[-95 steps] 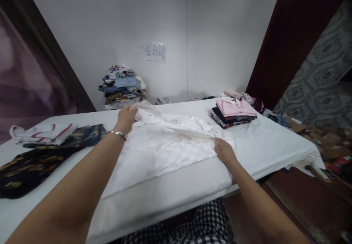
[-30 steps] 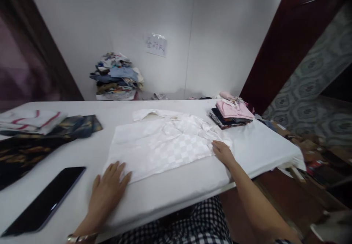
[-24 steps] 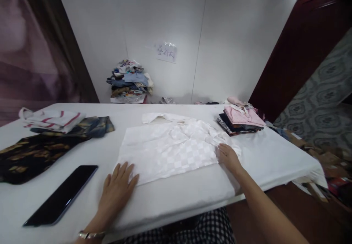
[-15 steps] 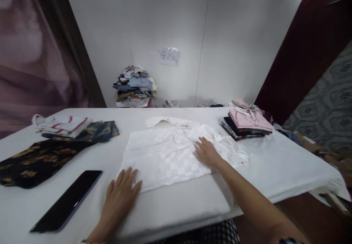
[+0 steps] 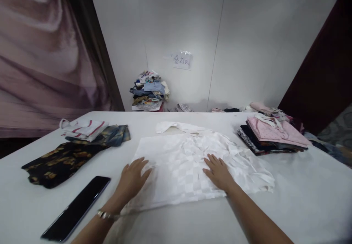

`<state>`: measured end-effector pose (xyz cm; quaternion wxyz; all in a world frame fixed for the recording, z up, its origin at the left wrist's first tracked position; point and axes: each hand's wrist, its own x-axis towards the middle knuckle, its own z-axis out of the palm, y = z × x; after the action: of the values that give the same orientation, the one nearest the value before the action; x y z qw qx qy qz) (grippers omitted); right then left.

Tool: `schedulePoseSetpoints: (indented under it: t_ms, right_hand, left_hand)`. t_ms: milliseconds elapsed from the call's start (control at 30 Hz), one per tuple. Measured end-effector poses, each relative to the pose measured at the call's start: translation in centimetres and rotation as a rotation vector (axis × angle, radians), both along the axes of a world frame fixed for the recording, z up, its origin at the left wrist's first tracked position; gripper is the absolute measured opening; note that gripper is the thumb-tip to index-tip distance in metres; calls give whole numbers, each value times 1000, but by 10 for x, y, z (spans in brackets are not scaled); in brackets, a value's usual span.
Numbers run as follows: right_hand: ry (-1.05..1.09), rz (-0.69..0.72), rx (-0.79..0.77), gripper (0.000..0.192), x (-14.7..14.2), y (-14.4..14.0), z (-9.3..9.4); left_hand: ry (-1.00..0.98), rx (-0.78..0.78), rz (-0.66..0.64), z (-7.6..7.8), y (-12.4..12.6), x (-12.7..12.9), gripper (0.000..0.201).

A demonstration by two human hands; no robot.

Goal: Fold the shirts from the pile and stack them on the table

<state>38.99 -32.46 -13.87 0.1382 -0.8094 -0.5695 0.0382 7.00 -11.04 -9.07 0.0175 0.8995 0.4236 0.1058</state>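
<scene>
A white checked shirt (image 5: pixel 181 163) lies spread sideways on the white table, with one sleeve stretched out along its far side. Its right part is wrinkled and bunched. My left hand (image 5: pixel 134 178) rests at the shirt's left edge, fingers spread, a bracelet on the wrist. On the middle of the shirt, toward the right, my right hand (image 5: pixel 218 171) lies palm down with fingers apart. Neither hand grips the cloth.
A dark phone (image 5: pixel 77 208) lies at the near left. Behind it are a black floral garment (image 5: pixel 62 163), a plaid one (image 5: pixel 110 137) and a white-and-red one (image 5: pixel 85 128). Folded clothes (image 5: pixel 277 134) sit at right; a clothes pile (image 5: pixel 150 91) stands beyond the far edge.
My left hand has slid farther up along the shirt's left edge. My right hand has shifted slightly nearer on the cloth. The camera view has turned left.
</scene>
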Motion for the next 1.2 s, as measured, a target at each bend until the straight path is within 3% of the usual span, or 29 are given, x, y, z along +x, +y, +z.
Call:
schedulePoseSetpoints:
  t_ms: [100,167,333,533,667,800,967,1100,1200]
  right_hand:
    - [7,5,15,56,1,0,-3]
    - [20,7,25,57,2,0,-5]
    - [54,15,39,58,4,-1,-8]
    - [96,13,53,55,3,-1,-8]
    - [126,8,56,54,3,-1,-5]
    - [145,-2,31,56,2,-1,0]
    - [168,-3,27,55,3,-1,4]
    - [275,-28,39,57,7,-3,5]
    - [434,-86,141,61,7,-1,15]
  left_hand:
    - [-5,12,-72,21,34,52,47]
    - [24,-19,-19,27,60,89,47]
    - [72,-52,109,21,120,159,42]
    - [94,-92,196,3,150,199,33]
    - [78,-101,221,9,157,206,30]
    - [-7,-35,239,44,163,209,38]
    - [-162,155,136,118,151,212,41]
    - [-241,351,-78,171,113,213,35]
    - [-231,477,-269,196,70,216,33]
